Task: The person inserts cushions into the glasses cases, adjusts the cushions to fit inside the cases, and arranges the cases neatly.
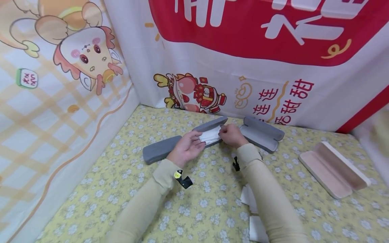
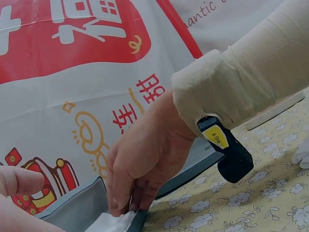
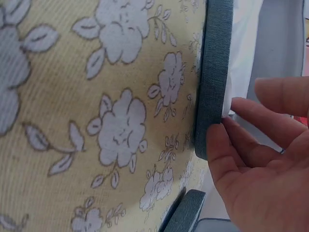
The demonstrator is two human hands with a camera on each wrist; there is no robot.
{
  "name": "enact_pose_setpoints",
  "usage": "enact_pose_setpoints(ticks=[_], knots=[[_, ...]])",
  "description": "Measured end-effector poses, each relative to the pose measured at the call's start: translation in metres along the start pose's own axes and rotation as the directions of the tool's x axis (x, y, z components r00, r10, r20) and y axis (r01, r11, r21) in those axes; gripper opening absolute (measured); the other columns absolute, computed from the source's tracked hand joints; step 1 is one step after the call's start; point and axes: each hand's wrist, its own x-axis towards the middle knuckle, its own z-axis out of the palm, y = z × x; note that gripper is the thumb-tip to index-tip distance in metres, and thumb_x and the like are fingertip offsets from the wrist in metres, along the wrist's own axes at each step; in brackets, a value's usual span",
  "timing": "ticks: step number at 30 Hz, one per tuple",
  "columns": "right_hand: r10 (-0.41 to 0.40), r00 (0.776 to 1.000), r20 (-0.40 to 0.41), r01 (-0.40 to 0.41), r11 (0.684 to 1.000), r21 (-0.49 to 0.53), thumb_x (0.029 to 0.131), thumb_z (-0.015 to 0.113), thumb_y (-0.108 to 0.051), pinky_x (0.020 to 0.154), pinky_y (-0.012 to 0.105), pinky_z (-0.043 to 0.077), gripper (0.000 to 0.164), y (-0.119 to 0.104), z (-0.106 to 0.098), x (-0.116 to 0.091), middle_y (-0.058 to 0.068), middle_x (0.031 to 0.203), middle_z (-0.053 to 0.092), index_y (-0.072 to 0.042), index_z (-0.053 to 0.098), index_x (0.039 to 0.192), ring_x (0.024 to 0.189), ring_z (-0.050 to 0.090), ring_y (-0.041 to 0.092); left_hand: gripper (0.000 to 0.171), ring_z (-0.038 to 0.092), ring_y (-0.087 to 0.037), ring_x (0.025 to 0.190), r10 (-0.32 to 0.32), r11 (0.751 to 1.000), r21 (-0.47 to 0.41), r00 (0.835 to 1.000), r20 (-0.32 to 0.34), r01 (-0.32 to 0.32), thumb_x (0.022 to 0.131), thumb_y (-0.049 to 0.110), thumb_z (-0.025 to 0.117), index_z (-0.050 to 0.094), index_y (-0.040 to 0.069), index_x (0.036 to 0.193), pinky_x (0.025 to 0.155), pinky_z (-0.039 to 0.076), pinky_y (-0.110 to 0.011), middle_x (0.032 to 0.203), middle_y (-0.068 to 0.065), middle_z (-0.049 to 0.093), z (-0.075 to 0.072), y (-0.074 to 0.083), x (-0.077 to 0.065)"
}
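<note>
A grey glasses case (image 1: 212, 123) stands open at the middle back, and inside it lies a folded white cloth (image 1: 209, 135). My left hand (image 1: 189, 145) is at its left end, palm up, fingers loosely bent; the left thumb (image 2: 24, 181) shows at the corner of the left wrist view. At the opposite end my right hand (image 1: 231, 135) pinches the cloth's edge, one finger touching the rim, as the right wrist view shows fingers (image 3: 251, 145) there. Part of the cloth is hidden behind both hands.
A closed grey case (image 1: 161, 150) lies left, partly behind the left hand. Another open grey case (image 1: 264, 131) stands right, and an open pink-lined case (image 1: 329, 172) farther right. White folded pieces (image 1: 249, 199) lie beside the right forearm. Printed cloth walls (image 1: 194, 60) border the table.
</note>
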Motion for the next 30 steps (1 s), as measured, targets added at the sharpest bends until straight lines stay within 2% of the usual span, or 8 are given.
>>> enact_pose_setpoints(ticks=[2,5,8,12,15,24,29,30], knots=[[-0.016,1.000,0.020,0.015,0.999,0.041,0.100,0.053,-0.007,0.053,0.029,0.037,0.025,0.001,-0.001,-0.002,0.002,0.065,0.045,0.002,0.061,0.078,0.055,0.041,0.015,0.087,0.007,-0.038,0.151,-0.002,1.000,-0.017,1.000,0.006,0.002,0.096,-0.002,0.054,-0.002,0.009,0.162,0.123,0.013,-0.040,0.165,-0.023,-0.004,-0.004,0.002,-0.004],[0.029,0.999,0.033,-0.034,0.990,0.136,0.105,0.049,-0.012,0.051,0.031,0.036,0.026,0.004,-0.006,-0.005,0.008,0.069,0.048,0.004,0.069,0.106,0.051,0.037,0.015,0.083,0.007,-0.036,0.152,-0.010,1.000,-0.019,1.000,0.027,0.011,0.098,0.001,0.052,-0.002,0.007,0.161,0.123,0.013,-0.039,0.165,-0.024,0.000,-0.009,0.007,-0.010],[0.072,0.997,0.018,-0.075,0.979,0.189,0.107,0.047,-0.016,0.059,0.034,0.045,0.036,0.007,-0.012,-0.007,0.016,0.090,0.061,0.003,0.061,0.133,0.057,0.046,0.018,0.080,0.007,-0.035,0.152,-0.016,1.000,-0.003,0.998,0.058,0.016,0.100,0.003,0.050,-0.003,0.002,0.160,0.122,0.013,-0.038,0.165,-0.024,0.001,-0.012,0.011,-0.016],[0.091,0.996,-0.011,-0.086,0.971,0.223,0.107,0.048,-0.018,0.087,0.042,0.051,0.036,0.010,-0.018,-0.009,0.018,0.124,0.061,0.002,0.061,0.134,0.093,0.059,0.027,0.078,0.007,-0.035,0.152,-0.016,1.000,0.004,0.997,0.078,0.015,0.099,0.003,0.052,0.002,0.000,0.160,0.122,0.014,-0.039,0.165,-0.023,0.001,-0.012,0.015,-0.024],[0.102,0.994,-0.044,-0.087,0.964,0.249,0.105,0.051,-0.017,0.095,0.046,0.049,0.034,0.011,-0.019,-0.010,0.016,0.127,0.060,0.002,0.062,0.131,0.111,0.055,0.030,0.076,0.006,-0.035,0.152,-0.016,1.000,0.005,0.995,0.094,0.016,0.099,0.003,0.052,0.005,0.001,0.159,0.122,0.014,-0.039,0.165,-0.023,0.000,-0.011,0.016,-0.031],[0.113,0.988,-0.109,-0.076,0.951,0.300,0.103,0.054,-0.014,0.090,0.044,0.050,0.033,0.015,-0.020,-0.011,0.017,0.125,0.061,0.003,0.063,0.130,0.106,0.057,0.031,0.071,0.008,-0.034,0.152,0.024,0.998,0.053,0.993,0.113,-0.031,0.101,0.003,0.049,0.007,-0.001,0.158,0.123,0.011,-0.038,0.164,-0.023,0.004,-0.013,0.023,-0.047],[0.120,0.980,-0.160,-0.065,0.948,0.312,0.103,0.055,-0.015,0.093,0.044,0.051,0.034,0.019,-0.021,-0.009,0.016,0.124,0.063,0.002,0.062,0.131,0.109,0.057,0.029,0.072,0.002,-0.025,0.152,0.092,0.968,0.221,0.987,0.129,-0.120,0.101,0.005,0.051,0.011,0.007,0.161,0.123,0.006,-0.037,0.167,-0.016,0.000,-0.013,0.023,-0.051],[0.120,0.977,-0.174,-0.060,0.947,0.317,0.103,0.056,-0.015,0.093,0.044,0.051,0.034,0.019,-0.020,-0.008,0.016,0.124,0.063,0.002,0.062,0.132,0.110,0.058,0.029,0.072,0.015,-0.021,0.149,0.112,0.955,0.261,0.986,0.123,-0.141,0.100,0.006,0.053,0.014,0.009,0.161,0.122,0.010,-0.035,0.164,-0.014,0.015,-0.013,0.022,-0.050]])
